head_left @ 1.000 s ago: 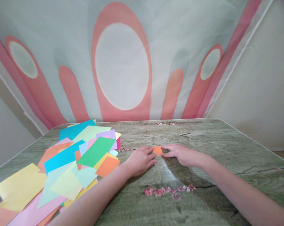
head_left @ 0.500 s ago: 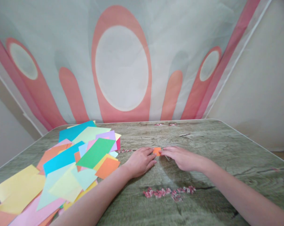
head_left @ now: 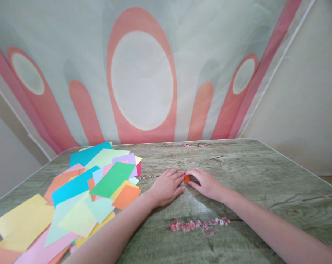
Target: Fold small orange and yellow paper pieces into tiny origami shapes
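A small folded orange paper [head_left: 186,179] lies on the wood-grain table [head_left: 265,176], mostly covered by my fingers. My left hand [head_left: 166,187] rests flat on the table with its fingertips pressed on the paper's left side. My right hand [head_left: 206,183] lies flat too, its fingers pressing the paper from the right. The fingertips of both hands nearly meet over the paper. Only a sliver of orange shows between them.
A loose heap of coloured paper sheets [head_left: 80,194] covers the table's left part. A row of small pink-and-white pieces [head_left: 199,224] lies near my forearms, with more such pieces [head_left: 146,176] beside the heap. A pink-and-white patterned cloth [head_left: 141,73] hangs behind the table.
Both hands have closed in over the orange paper, which showed as a wider rectangle before. Less of it is visible now.
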`<state>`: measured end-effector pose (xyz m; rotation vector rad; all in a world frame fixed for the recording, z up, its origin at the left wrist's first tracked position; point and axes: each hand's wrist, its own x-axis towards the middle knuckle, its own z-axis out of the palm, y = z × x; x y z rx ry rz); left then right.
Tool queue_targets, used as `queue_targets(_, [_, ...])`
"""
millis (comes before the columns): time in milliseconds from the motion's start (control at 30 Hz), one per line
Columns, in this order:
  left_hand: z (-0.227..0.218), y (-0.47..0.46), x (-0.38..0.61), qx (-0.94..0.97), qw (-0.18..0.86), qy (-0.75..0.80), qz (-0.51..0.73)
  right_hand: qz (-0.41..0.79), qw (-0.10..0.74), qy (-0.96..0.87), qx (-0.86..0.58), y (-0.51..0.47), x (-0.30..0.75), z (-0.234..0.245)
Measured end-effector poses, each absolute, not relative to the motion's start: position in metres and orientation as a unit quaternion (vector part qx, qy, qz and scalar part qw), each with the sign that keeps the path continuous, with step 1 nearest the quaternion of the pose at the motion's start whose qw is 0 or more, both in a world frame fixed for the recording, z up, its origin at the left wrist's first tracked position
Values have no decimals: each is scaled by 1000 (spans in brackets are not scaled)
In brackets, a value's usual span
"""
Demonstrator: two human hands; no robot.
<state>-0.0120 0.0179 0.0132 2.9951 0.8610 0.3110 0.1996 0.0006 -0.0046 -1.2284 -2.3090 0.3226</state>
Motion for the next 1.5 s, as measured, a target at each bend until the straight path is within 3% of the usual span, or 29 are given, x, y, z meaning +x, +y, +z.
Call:
queue_targets(600, [11,18,-16,954,-9,285,94,30,154,-889,-429,-2,198,0])
queue_targets(933, [15,26,-27,966,2,242,86,109,93,-923,-357,8,222,3])
queue_targets(1300, [15,26,-30,965,-16,244,98,266,196,-881,-338,24,245,-5])
queue_targets(1500, [20,21,-28,965,-7,240,106,218,281,-844,-402,19,236,-10])
